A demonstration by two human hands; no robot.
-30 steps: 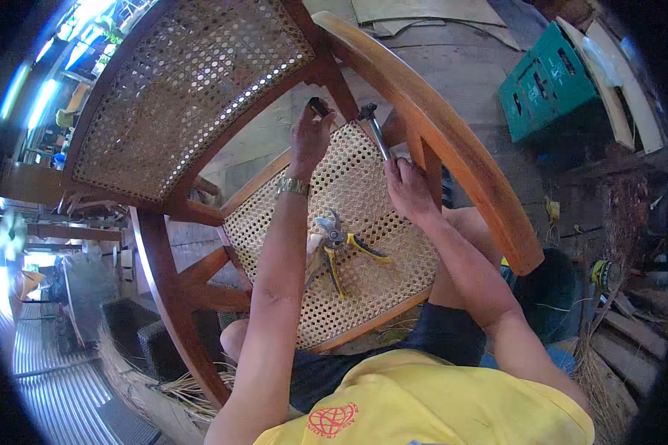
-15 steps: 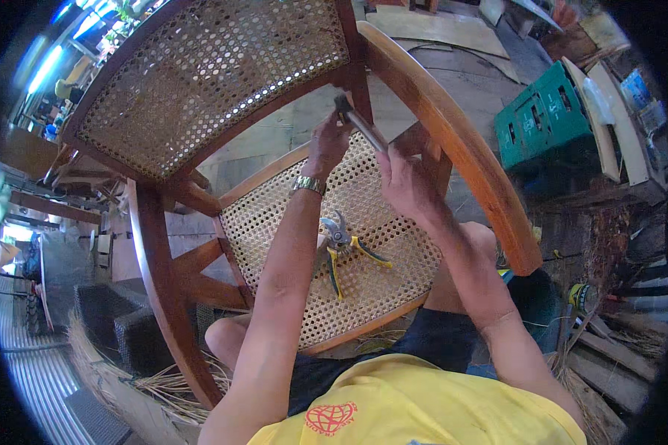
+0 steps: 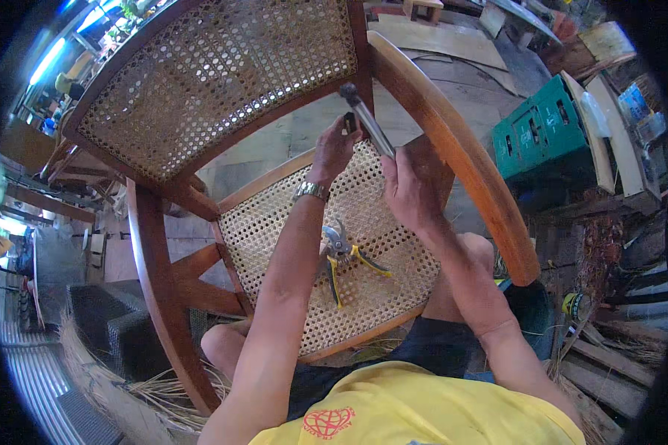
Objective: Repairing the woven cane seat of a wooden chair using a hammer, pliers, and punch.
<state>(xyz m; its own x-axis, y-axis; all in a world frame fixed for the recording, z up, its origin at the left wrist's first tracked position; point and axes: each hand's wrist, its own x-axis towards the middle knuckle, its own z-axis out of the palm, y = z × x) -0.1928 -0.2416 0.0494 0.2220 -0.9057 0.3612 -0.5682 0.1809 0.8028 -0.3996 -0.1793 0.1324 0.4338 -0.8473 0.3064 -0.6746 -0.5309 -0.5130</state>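
Note:
My right hand (image 3: 410,189) is closed around the handle of a hammer (image 3: 373,132), whose dark head is raised over the far edge of the cane seat (image 3: 274,245). Just left of it, my left hand (image 3: 332,154) pinches a short dark upright piece (image 3: 349,122); its lower end is hidden by the fingers, and its kind does not show. Hammer and piece look slightly apart. Nearer to me on the woven seat lies a pair of pruning shears (image 3: 339,248) with yellow and dark handles, jaws pointing away.
The wooden chair's cane backrest (image 3: 223,81) rises at far left, and its right armrest (image 3: 460,156) curves beside my right arm. A green crate (image 3: 538,130) stands to the right. Loose cane strands (image 3: 174,389) lie at lower left.
The hammer head has lifted up and away from the short dark piece. My left hand stays at nearly the same spot; the view has shifted slightly.

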